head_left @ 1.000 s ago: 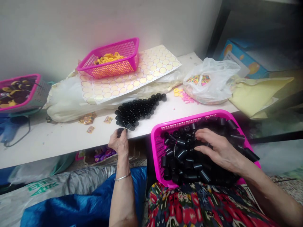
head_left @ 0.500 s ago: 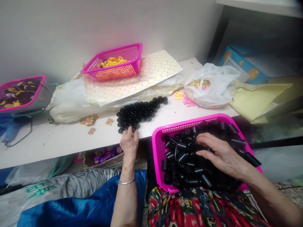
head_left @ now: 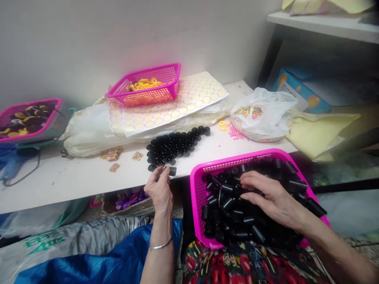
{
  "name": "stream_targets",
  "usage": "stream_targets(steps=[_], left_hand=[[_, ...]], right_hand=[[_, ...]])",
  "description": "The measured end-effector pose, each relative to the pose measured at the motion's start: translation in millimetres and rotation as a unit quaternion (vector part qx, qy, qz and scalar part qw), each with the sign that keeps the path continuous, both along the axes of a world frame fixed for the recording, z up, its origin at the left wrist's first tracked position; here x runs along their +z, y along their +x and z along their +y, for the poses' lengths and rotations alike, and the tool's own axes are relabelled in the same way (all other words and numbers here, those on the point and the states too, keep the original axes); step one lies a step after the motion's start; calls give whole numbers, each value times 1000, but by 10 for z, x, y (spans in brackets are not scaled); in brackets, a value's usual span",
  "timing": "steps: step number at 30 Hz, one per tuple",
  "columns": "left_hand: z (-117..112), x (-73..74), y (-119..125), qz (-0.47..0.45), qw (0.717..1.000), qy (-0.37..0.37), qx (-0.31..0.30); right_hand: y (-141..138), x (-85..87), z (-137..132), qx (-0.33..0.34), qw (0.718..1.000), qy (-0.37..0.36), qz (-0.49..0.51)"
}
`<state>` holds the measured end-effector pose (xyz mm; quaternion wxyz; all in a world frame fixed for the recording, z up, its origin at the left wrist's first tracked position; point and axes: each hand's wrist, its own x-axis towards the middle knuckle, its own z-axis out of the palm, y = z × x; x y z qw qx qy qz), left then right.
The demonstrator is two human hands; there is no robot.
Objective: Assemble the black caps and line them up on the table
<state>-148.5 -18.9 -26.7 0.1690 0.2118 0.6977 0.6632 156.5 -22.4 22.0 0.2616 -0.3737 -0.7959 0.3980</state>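
Note:
My left hand (head_left: pixel 160 187) is at the table's front edge, its fingertips closed on a short black plastic cylinder (head_left: pixel 172 171) that lies on its side. Just beyond it, several black cylinders (head_left: pixel 174 144) stand upright in close rows on the white table (head_left: pixel 97 183). Over to the right, my right hand (head_left: pixel 268 197) reaches into a pink basket (head_left: pixel 194 205) heaped with loose black cylinders (head_left: pixel 227 203). Thumb and fingers there are apart, and I see nothing gripped between them. The basket rests at my lap, against the table edge.
A pink basket of yellow pieces (head_left: pixel 145 85) sits on a sticker sheet (head_left: pixel 177 110) at the back. Beads fill a clear bag (head_left: pixel 266 126) on the right. Small packets (head_left: pixel 112 153), a blue glue-gun-like tool (head_left: pixel 17 161) and another pink-rimmed basket (head_left: pixel 56 114) are at left.
My left hand has drawn back slightly from the rows, and a cylinder lying sideways now shows at its fingertips. The right hand stays over the basket, its fingers a little closer together.

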Motion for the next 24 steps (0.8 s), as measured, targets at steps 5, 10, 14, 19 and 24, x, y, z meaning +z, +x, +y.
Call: stream_targets(steps=[5, 10, 14, 19, 24], left_hand=[[-128, 403, 550, -455, 874, -3, -169], [-265, 426, 942, -509, 833, -19, -218], [-391, 345, 933, -333, 903, -2, -273], [-487, 318, 682, 139, 880, 19, -454], [-462, 217, 628, 259, 834, 28, -487]], right_hand=[[-355, 100, 23, 35, 996, -8, 87], [-637, 129, 83, 87, 988, 78, 103], [-655, 56, 59, 60, 990, 73, 102], [-637, -24, -24, 4, 999, -10, 52], [-636, 41, 13, 67, 997, -23, -38]])
